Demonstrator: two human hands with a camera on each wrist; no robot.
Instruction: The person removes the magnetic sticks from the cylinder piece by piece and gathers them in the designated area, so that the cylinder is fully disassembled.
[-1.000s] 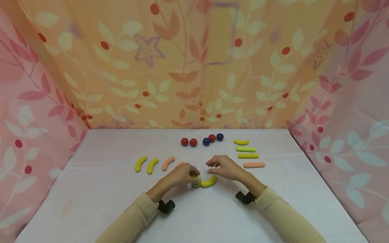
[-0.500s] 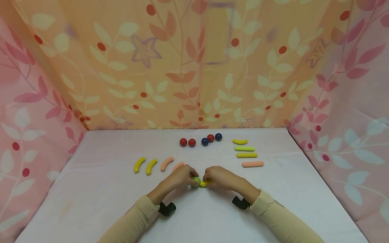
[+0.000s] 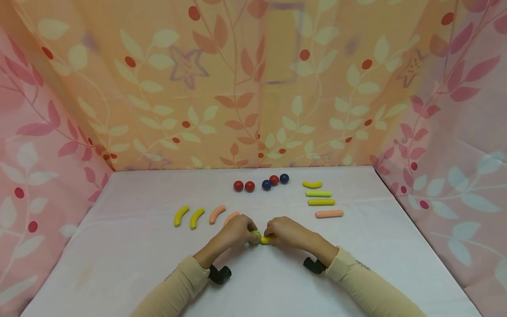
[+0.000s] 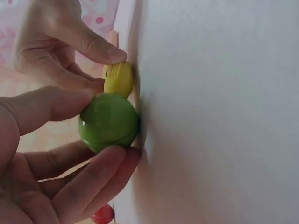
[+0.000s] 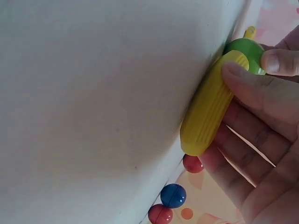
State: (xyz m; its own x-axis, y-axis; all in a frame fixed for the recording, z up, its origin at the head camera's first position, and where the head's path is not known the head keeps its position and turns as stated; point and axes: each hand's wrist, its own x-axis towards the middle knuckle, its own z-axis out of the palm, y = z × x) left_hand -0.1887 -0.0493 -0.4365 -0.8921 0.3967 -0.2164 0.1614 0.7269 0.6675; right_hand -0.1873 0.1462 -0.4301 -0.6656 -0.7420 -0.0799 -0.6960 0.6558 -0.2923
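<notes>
Near the middle of the table, my left hand (image 3: 239,230) holds a green ball (image 4: 108,121) between its thumb and fingers. My right hand (image 3: 292,233) pinches a curved yellow magnetic-looking stick (image 5: 210,107), thumb on one side and fingers on the other. One end of this stick meets the ball, as both wrist views show. In the head view the right hand covers most of the stick, and the left hand partly covers the ball. A curved salmon stick (image 3: 231,217) lies just behind the left hand, partly hidden by it.
Two curved yellow sticks (image 3: 181,216) and another curved salmon stick (image 3: 217,214) lie to the left. Red balls (image 3: 249,186) and blue balls (image 3: 284,178) stand at the back. Several straight and curved sticks (image 3: 321,202) lie at the right. Patterned curtains (image 3: 237,88) enclose the table.
My right hand has come down and left onto the curved yellow stick and now grips it. The left hand stays at the green ball. The head view has shifted slightly.
</notes>
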